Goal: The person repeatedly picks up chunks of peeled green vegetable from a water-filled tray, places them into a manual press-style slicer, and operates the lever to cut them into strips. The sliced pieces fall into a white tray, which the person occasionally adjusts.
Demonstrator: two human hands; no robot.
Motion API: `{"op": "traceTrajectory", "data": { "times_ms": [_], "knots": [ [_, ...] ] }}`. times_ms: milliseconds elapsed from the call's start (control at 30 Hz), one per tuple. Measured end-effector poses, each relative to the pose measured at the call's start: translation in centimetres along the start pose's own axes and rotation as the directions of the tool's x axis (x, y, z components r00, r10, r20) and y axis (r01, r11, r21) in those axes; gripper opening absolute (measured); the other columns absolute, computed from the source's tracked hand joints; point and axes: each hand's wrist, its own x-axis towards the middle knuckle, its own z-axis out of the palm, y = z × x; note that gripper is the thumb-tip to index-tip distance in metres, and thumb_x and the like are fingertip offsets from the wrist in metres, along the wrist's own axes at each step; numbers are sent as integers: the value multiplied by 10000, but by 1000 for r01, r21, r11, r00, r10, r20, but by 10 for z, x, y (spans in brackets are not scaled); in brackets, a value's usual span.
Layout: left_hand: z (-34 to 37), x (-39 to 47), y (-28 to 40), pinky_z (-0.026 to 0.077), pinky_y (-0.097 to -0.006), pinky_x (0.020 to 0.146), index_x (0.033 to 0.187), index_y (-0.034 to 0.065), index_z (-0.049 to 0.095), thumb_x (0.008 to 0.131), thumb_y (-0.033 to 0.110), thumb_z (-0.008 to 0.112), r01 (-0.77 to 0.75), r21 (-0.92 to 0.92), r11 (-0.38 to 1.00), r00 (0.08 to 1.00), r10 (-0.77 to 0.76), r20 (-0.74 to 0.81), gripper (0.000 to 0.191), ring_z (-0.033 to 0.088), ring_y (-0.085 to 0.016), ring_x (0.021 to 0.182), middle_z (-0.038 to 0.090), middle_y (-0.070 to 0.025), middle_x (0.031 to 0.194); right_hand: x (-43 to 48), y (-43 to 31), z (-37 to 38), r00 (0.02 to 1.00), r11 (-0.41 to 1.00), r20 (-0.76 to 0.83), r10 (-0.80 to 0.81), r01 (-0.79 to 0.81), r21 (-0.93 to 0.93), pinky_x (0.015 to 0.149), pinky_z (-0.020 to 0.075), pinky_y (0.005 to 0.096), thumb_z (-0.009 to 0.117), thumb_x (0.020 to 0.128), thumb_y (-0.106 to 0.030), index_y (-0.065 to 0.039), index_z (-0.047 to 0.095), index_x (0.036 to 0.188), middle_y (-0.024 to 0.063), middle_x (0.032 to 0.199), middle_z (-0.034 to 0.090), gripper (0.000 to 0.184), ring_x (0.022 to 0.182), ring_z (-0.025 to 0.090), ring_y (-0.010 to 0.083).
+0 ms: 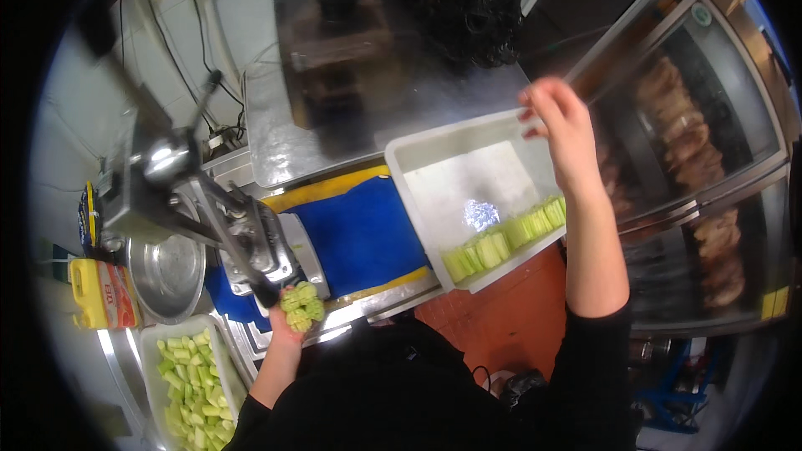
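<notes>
My left hand [289, 327] holds a bundle of pale green cut vegetable pieces [302, 307], apparently cucumber, just beneath a metal lever press [250, 250]. The press handle ends in a black grip close to that hand. My right hand [561, 125], blurred, is raised over the right side of a white plastic tub [418, 200]. Its fingers are bent and apart, and I see nothing in them. Along the tub's near wall stand bundles of green spears [489, 250]. At lower left, a white tray [148, 351] is full of chunky green pieces [194, 382].
A blue cloth [363, 232] lies between press and tub. Left of the press are a steel bowl [169, 282] and a yellow jug [103, 294]. A dark appliance [341, 44] stands on the steel table [276, 144] behind. On the right, a glass-fronted cabinet [683, 213] holds meat.
</notes>
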Motion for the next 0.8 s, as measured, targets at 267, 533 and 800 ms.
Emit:
{"op": "traceTrajectory", "data": {
  "times_ms": [267,533,800],
  "knots": [
    [192,76,-168,524,-428,812,862,56,597,788,76,569,-61,723,688,943,-197,268,82,598,-280,968,619,-125,1033,-123,205,-107,940,960,-237,246,-271,-76,560,400,199,602,901,-132,-36,564,834,-25,711,543,123,655,491,47],
    [176,150,-237,433,-267,885,981,23,634,723,60,615,-421,877,-233,827,-495,266,261,589,-152,917,654,-47,929,-171,240,-101,967,962,-140,212,-232,-147,620,479,315,632,838,-98,-34,580,829,89,814,604,83,710,586,218],
    [180,144,-239,435,-340,921,1274,15,489,734,279,637,-384,685,-619,905,-398,147,619,516,-259,1097,481,-165,1248,-170,239,-62,971,847,137,-196,238,-476,829,400,392,693,746,-125,-96,575,804,33,880,595,135,943,532,263]
  ]
}}
